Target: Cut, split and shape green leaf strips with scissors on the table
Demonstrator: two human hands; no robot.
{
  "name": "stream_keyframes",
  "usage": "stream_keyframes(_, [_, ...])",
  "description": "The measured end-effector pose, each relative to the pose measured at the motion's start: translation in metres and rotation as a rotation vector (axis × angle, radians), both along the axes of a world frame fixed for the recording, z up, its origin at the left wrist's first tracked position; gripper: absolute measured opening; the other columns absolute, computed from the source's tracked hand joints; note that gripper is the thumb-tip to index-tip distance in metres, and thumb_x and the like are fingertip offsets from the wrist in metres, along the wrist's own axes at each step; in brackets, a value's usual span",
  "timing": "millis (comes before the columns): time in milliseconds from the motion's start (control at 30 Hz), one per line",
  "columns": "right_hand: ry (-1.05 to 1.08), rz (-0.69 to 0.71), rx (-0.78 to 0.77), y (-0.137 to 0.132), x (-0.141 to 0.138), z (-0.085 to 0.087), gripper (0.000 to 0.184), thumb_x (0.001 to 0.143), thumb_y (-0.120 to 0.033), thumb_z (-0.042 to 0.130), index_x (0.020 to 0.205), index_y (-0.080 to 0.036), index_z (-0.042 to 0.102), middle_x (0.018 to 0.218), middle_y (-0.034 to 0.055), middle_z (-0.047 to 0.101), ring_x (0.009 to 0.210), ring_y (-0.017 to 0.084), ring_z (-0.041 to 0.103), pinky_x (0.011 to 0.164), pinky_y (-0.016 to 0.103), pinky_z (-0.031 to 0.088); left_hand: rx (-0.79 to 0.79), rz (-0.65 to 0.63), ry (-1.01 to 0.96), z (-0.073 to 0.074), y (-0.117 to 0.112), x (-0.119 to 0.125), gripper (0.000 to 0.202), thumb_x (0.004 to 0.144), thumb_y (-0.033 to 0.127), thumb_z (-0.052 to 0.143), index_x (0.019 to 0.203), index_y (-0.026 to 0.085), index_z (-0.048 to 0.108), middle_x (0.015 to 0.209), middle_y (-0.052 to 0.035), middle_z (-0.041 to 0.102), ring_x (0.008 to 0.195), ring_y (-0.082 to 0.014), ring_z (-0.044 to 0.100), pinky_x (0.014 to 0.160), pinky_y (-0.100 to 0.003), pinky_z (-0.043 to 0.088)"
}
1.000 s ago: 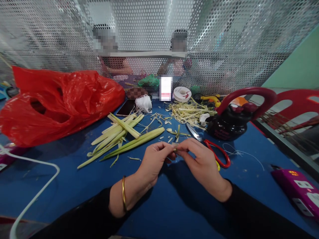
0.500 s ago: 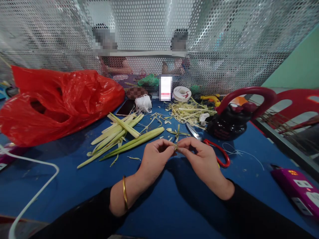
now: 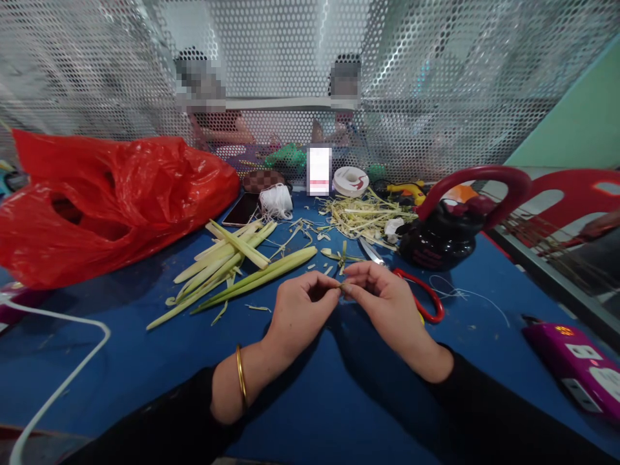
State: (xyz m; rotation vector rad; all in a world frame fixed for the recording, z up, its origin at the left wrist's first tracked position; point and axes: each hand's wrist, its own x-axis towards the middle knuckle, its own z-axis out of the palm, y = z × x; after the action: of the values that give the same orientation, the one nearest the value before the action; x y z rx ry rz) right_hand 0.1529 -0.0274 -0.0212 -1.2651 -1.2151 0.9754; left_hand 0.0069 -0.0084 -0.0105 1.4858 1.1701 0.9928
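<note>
Left hand [image 3: 299,313] and right hand [image 3: 390,313] pinch a small plant strip [image 3: 342,286] between near-touching fingertips; green stalks [image 3: 259,278] left of fingers, red-handled scissors [image 3: 437,302] to their right.

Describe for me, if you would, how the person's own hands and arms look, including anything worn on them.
The left hand and the right hand wear no gloves. A slim, rounded, gold-coloured bangle circles the left wrist; none shows on the right. The left sleeve and right sleeve are plain black, with no markings that I can make out.
</note>
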Motion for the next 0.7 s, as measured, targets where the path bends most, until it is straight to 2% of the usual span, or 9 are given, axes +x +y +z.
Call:
stream_keyframes(200, [-0.127,0.051,0.044,-0.0010,0.0014,0.0036,0.006,0.076,-0.023,0.064,0.076,-0.018,0.067,0.071,0.0013,0.068,0.066,0.016,0.062,0.065,0.030,0.051,-0.186,0.021,-0.146,-0.0003,0.0035,0.0007,0.006,0.067,0.018,0.066,0.070,0.014,0.070,0.063,0.0000,0.068,0.057,-0.0113,0.061,0.059,-0.022,0.048])
stream_keyframes(333, [-0.296,0.023,0.172,-0.0015,0.0030,0.0023,0.005,0.080,-0.018,0.062,0.077,-0.019,0.065,0.072,0.0004,0.066,0.067,0.015,0.060,0.065,0.028,0.048,-0.299,0.044,-0.243,0.0041,0.0034,0.0014,0.005,0.066,0.017,0.069,0.067,0.013,0.069,0.059,0.0000,0.067,0.055,-0.0093,0.059,0.058,-0.020,0.047])
stream_keyframes(500, [-0.498,0.060,0.315,-0.0031,0.0039,0.0033,0.009,0.085,-0.015,0.058,0.079,-0.020,0.064,0.078,0.0019,0.066,0.075,0.017,0.061,0.069,0.029,0.047,-0.445,0.031,-0.304,0.0052,0.0027,-0.0017,0.012,0.066,0.023,0.071,0.067,0.012,0.067,0.058,-0.0006,0.064,0.052,-0.0080,0.055,0.053,-0.019,0.043])
stream_keyframes(600, [-0.536,0.050,0.301,-0.0046,0.0046,0.0055,0.011,0.085,-0.015,0.057,0.079,-0.020,0.064,0.077,0.0016,0.067,0.073,0.016,0.061,0.067,0.028,0.046,-0.456,-0.015,-0.308,0.0033,0.0033,-0.0037,0.012,0.067,0.024,0.069,0.067,0.013,0.065,0.060,-0.0008,0.064,0.055,-0.0094,0.056,0.052,-0.019,0.042])
stream_keyframes(700, [-0.541,0.045,0.275,-0.0056,0.0051,0.0072,0.011,0.085,-0.016,0.056,0.078,-0.020,0.064,0.075,0.0013,0.067,0.070,0.016,0.061,0.065,0.028,0.045,-0.355,-0.042,-0.235,0.0026,0.0039,-0.0043,0.010,0.068,0.023,0.066,0.068,0.014,0.064,0.061,-0.0006,0.063,0.058,-0.0106,0.056,0.054,-0.020,0.042])
